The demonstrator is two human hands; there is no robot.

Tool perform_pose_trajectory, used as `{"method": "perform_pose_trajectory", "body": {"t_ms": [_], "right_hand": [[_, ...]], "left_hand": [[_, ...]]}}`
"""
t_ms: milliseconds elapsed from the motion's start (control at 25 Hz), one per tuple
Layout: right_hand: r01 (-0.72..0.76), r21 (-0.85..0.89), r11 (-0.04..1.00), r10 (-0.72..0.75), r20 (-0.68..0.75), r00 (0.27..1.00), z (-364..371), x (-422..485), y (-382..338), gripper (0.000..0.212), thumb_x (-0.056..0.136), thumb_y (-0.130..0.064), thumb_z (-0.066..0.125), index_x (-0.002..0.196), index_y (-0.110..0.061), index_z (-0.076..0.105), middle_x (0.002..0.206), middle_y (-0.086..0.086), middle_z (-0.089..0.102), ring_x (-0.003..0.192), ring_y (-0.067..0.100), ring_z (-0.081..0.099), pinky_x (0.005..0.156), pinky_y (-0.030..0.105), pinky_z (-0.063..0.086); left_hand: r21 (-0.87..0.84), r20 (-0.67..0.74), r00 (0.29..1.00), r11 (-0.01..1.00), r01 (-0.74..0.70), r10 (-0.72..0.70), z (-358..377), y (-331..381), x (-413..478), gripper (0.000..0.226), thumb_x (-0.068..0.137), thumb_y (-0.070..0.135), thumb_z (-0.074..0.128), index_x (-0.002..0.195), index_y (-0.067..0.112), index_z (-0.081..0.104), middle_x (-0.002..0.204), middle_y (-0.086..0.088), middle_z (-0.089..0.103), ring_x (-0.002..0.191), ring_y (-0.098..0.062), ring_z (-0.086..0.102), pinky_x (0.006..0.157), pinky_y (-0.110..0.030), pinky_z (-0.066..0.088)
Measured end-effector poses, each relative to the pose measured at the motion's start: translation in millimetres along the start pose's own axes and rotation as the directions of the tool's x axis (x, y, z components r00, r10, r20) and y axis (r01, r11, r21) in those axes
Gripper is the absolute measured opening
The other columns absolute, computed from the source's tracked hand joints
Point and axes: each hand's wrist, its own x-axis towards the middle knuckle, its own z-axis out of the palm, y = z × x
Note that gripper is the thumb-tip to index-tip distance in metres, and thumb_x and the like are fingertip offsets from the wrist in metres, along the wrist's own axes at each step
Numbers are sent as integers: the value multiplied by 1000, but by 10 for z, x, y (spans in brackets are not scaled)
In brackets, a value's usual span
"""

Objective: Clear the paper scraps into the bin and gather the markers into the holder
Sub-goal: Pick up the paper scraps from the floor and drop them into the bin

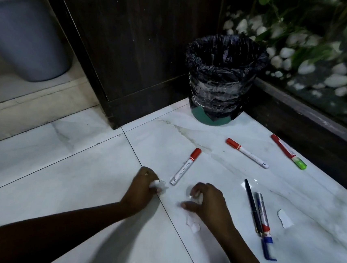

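A white marble-tiled floor point(78, 185) meets dark wood panelling. At upper centre stands a green bin lined with a black plastic bag point(221, 80). The left hand point(141, 188) is closed around crumpled white paper scraps point(158, 185); the right hand point(208, 200) pinches another scrap. Red-capped white markers point(186, 166) lie scattered at centre and right.

Two bare forearms reach into view from the lower edge, with no sleeves, watch or bracelet showing on either. The left hand point(141, 188) carries a small ring on one finger, glinting near the knuckle. The right hand point(209, 201) wears nothing visible.
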Motion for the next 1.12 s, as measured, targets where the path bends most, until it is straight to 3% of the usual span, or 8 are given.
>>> {"method": "perform_pose_trajectory", "body": {"t_ms": [200, 360, 440, 600, 680, 760, 960, 1120], "right_hand": [[237, -427, 872, -282, -43, 959, 334, -420, 275, 51, 77, -71, 42, 91, -24, 57, 82, -2, 58, 73, 19, 56, 64, 27, 43], [335, -608, 720, -452, -43, 891, 556, -427, 267, 29, 77, -53, 44, 70, -25, 50, 63, -6, 57, 55, 14, 56, 55, 24, 33], [346, -667, 661, -494, -39, 869, 548, -306, 287, 35, 78, -47, 46, 53, -22, 52, 52, -5, 55, 46, 14, 55, 41, 24, 36], [351, -611, 709, -472, -41, 881, 368, -41, 157, 58, 88, -46, 36, 43, -14, 54, 49, 1, 57, 40, 18, 57, 31, 20, 31], [273, -344, 899, -343, -161, 925, 239, 144, -62, 59, 89, -50, 30, 47, -14, 49, 54, 11, 61, 47, 26, 61, 40, 26, 36], [140, -60, 988, -147, -120, 982, 139, 406, -234, 44, 90, -46, 38, 61, -13, 45, 66, 22, 66, 61, 32, 65, 51, 29, 44], [192, -409, 892, -127, 182, 975, -20, 731, -286, 24, 91, -28, 49, 112, -17, 54, 105, 19, 67, 96, 35, 62, 77, 36, 50], [154, -493, 856, -107, 121, 987, -201, 633, -63, 21, 87, -33, 55, 96, -15, 63, 98, 15, 70, 92, 31, 63, 67, 27, 40]], "left_hand": [[-45, 232, 972, 998, 42, -30, -91, 101, 151, 31, 72, -13, 66, 60, 12, 51, 90, 2, 44, 70, 17, 52, 62, 0, 42], [34, 278, 961, 999, -23, 12, 88, 78, 191, 13, 69, 10, 64, 65, 4, 53, 76, -11, 60, 71, -5, 54, 62, -11, 36], [48, 313, 948, 998, 41, -54, 99, 98, 206, 17, 75, 2, 61, 76, 7, 44, 70, 0, 55, 62, 2, 57, 57, -8, 38], [89, 280, 958, 995, 43, -67, 31, 49, 305, 40, 76, -2, 64, 107, 13, 42, 86, -6, 59, 78, -14, 58, 66, -17, 41], [114, 281, 958, 993, 23, -54, 12, -5, 409, 48, 76, -2, 64, 119, 9, 46, 115, -16, 59, 107, -29, 53, 87, -28, 37], [149, 378, 926, 988, -39, -20, 28, 1, 483, 48, 78, -2, 62, 122, 7, 46, 122, -17, 57, 113, -30, 50, 86, -24, 32], [103, 374, 925, 988, -117, 71, 132, 14, 503, 25, 79, 2, 63, 103, 3, 57, 105, -22, 61, 100, -32, 53, 73, -18, 27], [96, 400, 907, 978, -183, 130, 133, -60, 503, 8, 80, -1, 59, 87, 3, 58, 89, -19, 57, 90, -25, 52, 69, -16, 28]]}}
